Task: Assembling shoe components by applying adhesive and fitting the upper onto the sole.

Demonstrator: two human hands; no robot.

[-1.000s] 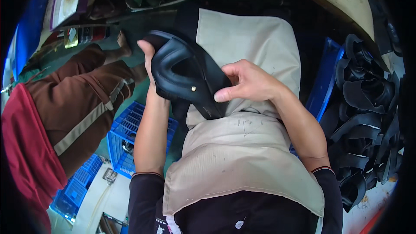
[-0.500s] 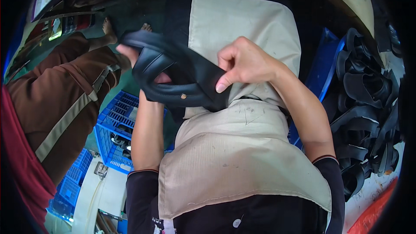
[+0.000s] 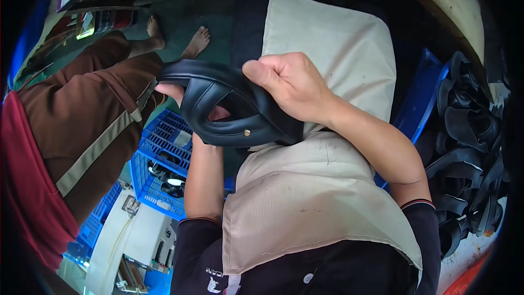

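Observation:
A black leather shoe upper with crossed straps, stitched edges and a small gold rivet is held up above my lap. My left hand is mostly hidden behind and inside it. Fingertips of that hand come out past the left end, and some skin shows through the strap opening. My right hand is closed on the upper's right part, its thumb lying over the top edge. The other fingers of that hand curl out of sight. A beige apron covers my lap beneath.
Several black shoe uppers are heaped at the right beside a blue bin. At the left sits a person in brown trousers. Between us stands a blue crate holding dark pieces, with a white machine nearer.
My right hand has shifted from the upper's right end to its top edge, its thumb now raised over it. The upper has turned slightly, and the whole view has shifted.

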